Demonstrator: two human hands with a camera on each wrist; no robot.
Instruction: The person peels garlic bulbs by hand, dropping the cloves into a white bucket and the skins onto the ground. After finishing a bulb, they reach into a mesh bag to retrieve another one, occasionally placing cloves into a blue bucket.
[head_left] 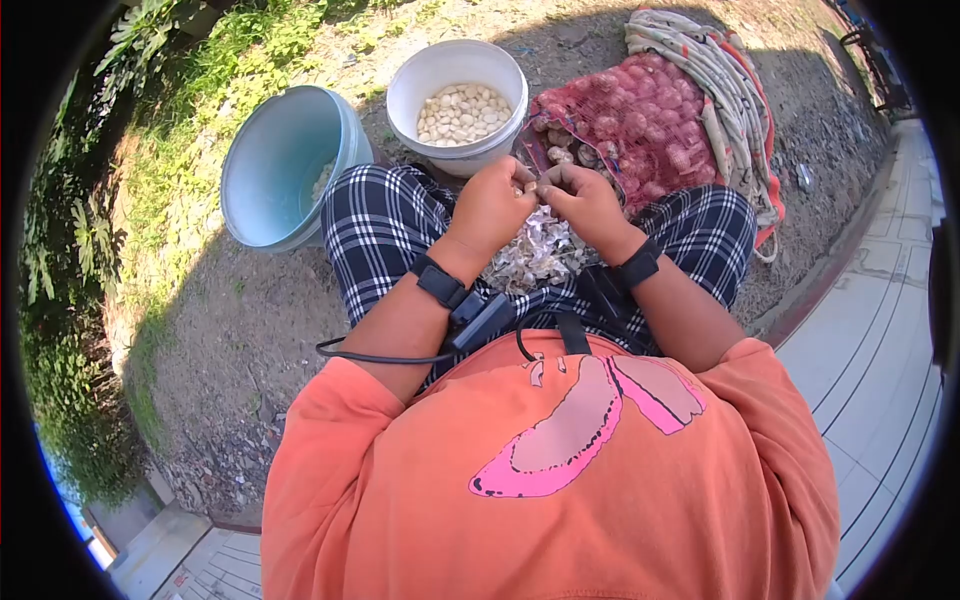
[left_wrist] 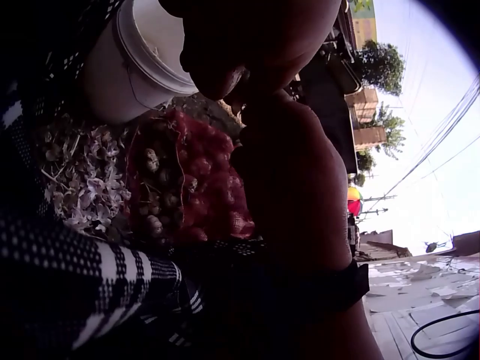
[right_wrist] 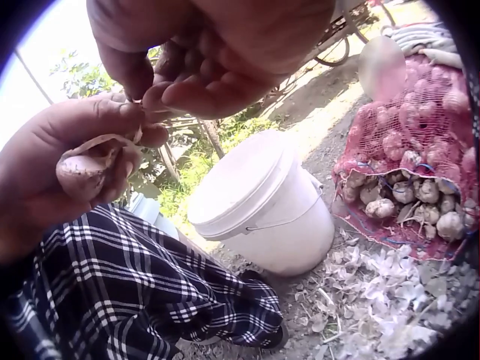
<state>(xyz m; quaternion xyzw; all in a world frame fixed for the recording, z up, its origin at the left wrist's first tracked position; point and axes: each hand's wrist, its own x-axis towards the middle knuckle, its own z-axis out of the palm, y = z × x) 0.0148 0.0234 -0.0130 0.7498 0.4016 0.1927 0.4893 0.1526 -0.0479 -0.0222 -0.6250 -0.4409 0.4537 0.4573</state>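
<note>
In the right wrist view my left hand [right_wrist: 45, 146] holds a garlic bulb [right_wrist: 84, 176] in its curled fingers, a strip of papery skin hanging loose over it. The fingertips of my right hand [right_wrist: 217, 52] pinch a small pale piece of garlic right at the left thumb tip. From the head view, the left hand [head_left: 492, 212] and right hand [head_left: 595, 212] meet above a heap of garlic peelings [head_left: 540, 255] between the knees. Both hands are dark in the left wrist view, with their fingertips close together.
A white bucket [head_left: 400, 110] with many peeled cloves stands ahead, with a bluish bucket [head_left: 245, 180] to its left. At the front right lies a red mesh sack [head_left: 650, 120] of garlic bulbs, open towards the hands. A folded pale striped cloth [head_left: 735, 110] lies against the sack.
</note>
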